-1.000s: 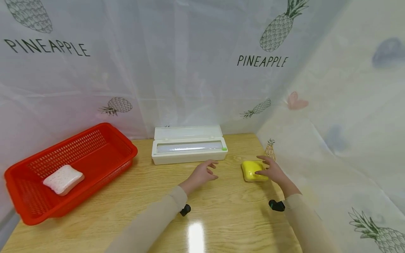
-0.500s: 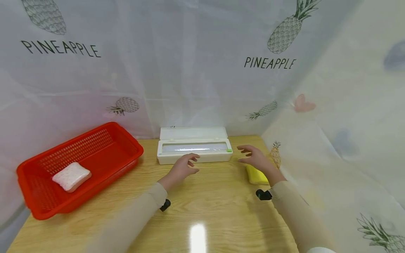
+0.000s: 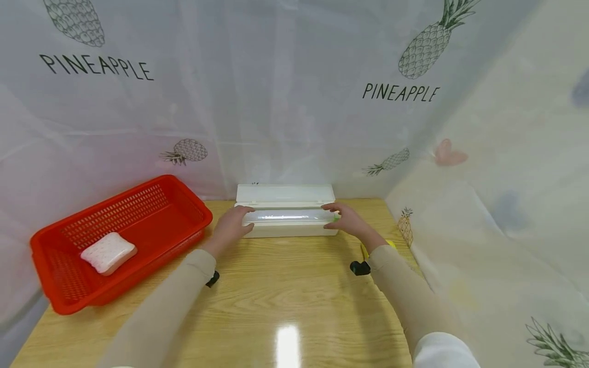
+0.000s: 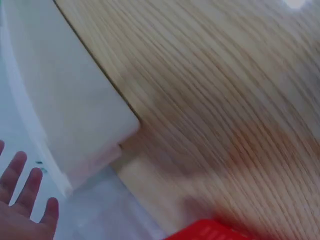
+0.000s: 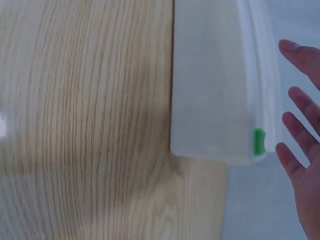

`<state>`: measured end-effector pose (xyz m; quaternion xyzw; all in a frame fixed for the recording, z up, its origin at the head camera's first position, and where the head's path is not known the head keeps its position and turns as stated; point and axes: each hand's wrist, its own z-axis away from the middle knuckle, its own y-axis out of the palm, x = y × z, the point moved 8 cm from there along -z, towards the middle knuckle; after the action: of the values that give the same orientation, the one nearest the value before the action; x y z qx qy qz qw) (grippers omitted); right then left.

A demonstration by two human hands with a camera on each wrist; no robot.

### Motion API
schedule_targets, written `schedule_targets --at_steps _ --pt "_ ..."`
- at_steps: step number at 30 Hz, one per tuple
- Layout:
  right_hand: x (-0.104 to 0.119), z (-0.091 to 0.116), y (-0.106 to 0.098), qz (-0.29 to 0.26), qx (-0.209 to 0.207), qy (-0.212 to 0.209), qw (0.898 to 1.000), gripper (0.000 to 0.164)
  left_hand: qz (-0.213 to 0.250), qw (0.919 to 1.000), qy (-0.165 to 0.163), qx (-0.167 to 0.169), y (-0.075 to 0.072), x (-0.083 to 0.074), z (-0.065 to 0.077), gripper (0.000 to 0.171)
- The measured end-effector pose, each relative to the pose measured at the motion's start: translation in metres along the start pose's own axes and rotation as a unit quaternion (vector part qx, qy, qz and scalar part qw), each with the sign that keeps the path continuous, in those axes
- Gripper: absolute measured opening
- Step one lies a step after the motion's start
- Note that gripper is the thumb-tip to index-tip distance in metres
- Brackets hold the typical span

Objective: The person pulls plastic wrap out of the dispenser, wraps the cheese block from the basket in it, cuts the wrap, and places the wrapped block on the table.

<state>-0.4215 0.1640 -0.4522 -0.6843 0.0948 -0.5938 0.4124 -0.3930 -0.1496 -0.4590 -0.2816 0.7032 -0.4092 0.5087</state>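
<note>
A white cling film dispenser point(image 3: 291, 230) stands at the back of the wooden table, its lid point(image 3: 285, 192) raised. Inside lies a roll of clear film point(image 3: 286, 215). My left hand point(image 3: 231, 223) is at the dispenser's left end and my right hand point(image 3: 348, 222) at its right end, thumbs and fingers apart. Both wrist views show the hands with fingers spread, beside the dispenser: the left hand point(image 4: 27, 212) near its end, the right hand point(image 5: 306, 137) near a green slider point(image 5: 258, 142). Neither hand holds anything.
On the left, a red plastic basket point(image 3: 152, 221) holds a white sponge point(image 3: 108, 253). A yellow sponge point(image 3: 364, 252) is mostly hidden behind my right forearm. Pineapple-printed sheeting point(image 3: 276, 102) hangs right behind the dispenser and along the right side of the table.
My right hand has moved left from above the yellow sponge to the dispenser's right end. My left hand has moved left and forward to the other end. The head view has shifted slightly.
</note>
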Motion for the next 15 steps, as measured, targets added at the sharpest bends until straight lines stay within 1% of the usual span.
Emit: schedule_targets --at_steps 2,5,7,10,13,15 --pt "0.000 -0.007 0.005 0.005 0.005 0.005 1.000 0.067 -0.010 0.9996 -0.016 0.022 -0.001 0.008 -0.001 0.043" --pt "-0.001 -0.018 0.011 0.006 0.003 0.013 1.000 0.070 -0.023 0.9985 -0.025 0.043 -0.001 0.012 -0.004 0.042" --pt "-0.003 -0.024 0.014 0.006 0.001 0.020 1.000 0.070 -0.029 0.9981 -0.017 0.053 0.001 0.012 -0.006 0.040" --pt "-0.008 -0.032 0.021 0.024 0.002 0.031 0.999 0.066 -0.042 0.9971 0.007 0.063 0.005 0.011 -0.011 0.035" --pt "-0.010 -0.035 0.027 0.055 0.002 0.036 0.998 0.061 -0.050 0.9961 0.017 0.071 0.010 0.013 -0.014 0.032" --pt "-0.010 -0.037 0.029 0.077 0.000 0.037 0.996 0.059 -0.050 0.9957 0.016 0.076 0.011 0.015 -0.016 0.033"
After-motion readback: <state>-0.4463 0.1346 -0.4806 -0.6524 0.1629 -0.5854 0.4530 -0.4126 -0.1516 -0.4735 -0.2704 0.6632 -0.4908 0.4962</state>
